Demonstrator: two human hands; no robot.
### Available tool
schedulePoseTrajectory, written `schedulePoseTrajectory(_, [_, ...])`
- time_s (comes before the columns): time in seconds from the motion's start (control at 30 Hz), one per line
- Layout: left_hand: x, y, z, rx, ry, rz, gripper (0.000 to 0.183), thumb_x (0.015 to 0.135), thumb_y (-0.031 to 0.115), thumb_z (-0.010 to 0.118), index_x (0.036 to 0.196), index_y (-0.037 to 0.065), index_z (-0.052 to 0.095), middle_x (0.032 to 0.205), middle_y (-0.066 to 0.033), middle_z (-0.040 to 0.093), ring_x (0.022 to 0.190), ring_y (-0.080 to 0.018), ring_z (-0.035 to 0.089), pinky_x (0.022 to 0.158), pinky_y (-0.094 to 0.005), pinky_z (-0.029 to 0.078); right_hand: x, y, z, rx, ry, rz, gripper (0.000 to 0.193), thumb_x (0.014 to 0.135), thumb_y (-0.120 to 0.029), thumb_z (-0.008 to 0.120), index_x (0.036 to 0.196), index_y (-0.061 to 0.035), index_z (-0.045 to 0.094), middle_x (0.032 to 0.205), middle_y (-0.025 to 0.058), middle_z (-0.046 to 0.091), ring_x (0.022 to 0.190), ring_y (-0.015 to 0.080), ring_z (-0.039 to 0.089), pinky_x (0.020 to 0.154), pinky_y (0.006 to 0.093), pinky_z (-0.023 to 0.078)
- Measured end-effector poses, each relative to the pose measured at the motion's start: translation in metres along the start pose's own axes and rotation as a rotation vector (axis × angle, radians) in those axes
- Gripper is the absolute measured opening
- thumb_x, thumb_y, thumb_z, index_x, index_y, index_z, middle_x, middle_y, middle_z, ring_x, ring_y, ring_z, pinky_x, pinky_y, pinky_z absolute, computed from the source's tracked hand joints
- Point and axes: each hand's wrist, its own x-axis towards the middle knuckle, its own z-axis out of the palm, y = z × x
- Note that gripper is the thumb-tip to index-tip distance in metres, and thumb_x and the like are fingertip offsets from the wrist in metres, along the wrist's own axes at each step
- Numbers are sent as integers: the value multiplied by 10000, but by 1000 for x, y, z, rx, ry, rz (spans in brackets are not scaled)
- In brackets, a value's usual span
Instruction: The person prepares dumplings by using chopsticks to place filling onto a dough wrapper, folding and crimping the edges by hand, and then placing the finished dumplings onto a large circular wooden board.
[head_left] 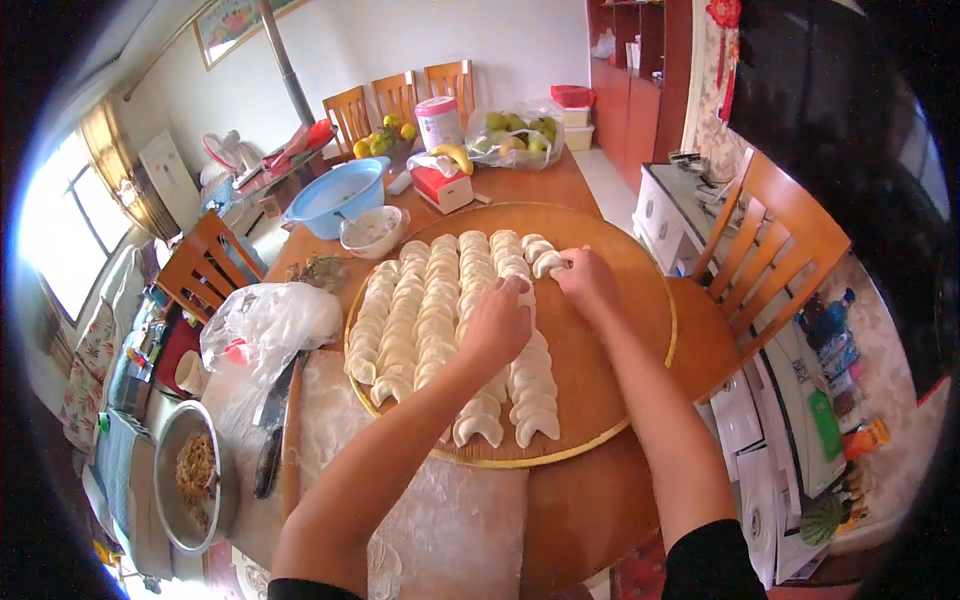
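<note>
Several rows of pale, crescent-shaped dumplings (435, 290) lie overlapping on a round wooden board (610, 370) with a yellowish rim. My right hand (590, 283) pinches a dumpling (548, 263) at the near end of a short row on the right. My left hand (498, 322) is over the neighbouring longer row, its fingers drawn together at the dumplings there. Whatever may be between the left fingertips is hidden by the hand. Both forearms reach in from the lower edge, the left one crossing above the near ends of some rows.
Behind the board stand a blue basin (340, 195), a white bowl (374, 235), a red tissue box (441, 188) and a bag of fruit (515, 140). At left are a plastic bag (270, 325), a floury board (455, 520) and a metal bowl of filling (170, 525). A chair (775, 240) stands right.
</note>
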Motion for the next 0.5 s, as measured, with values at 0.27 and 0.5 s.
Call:
schedulePoseTrajectory(0.27, [-6, -10, -32, -43, 106, 49, 262, 772, 67, 568, 1030, 26, 575, 1017, -180, 605, 1019, -360, 551, 892, -405, 432, 15, 1, 25, 24, 14, -20, 267, 758, -181, 683, 988, -52, 638, 960, 149, 650, 894, 289, 619, 775, 388, 482])
schedulePoseTrajectory(0.5, [-59, -10, -116, -77, 231, -155, 192, 863, 169, 534, 910, 13, 635, 899, -166, 647, 877, -314, 623, 765, -379, 473, 9, 0, 7, 206, 44, 22, 356, 704, -142, 705, 1029, -38, 601, 918, 107, 670, 827, 229, 642, 749, 328, 502])
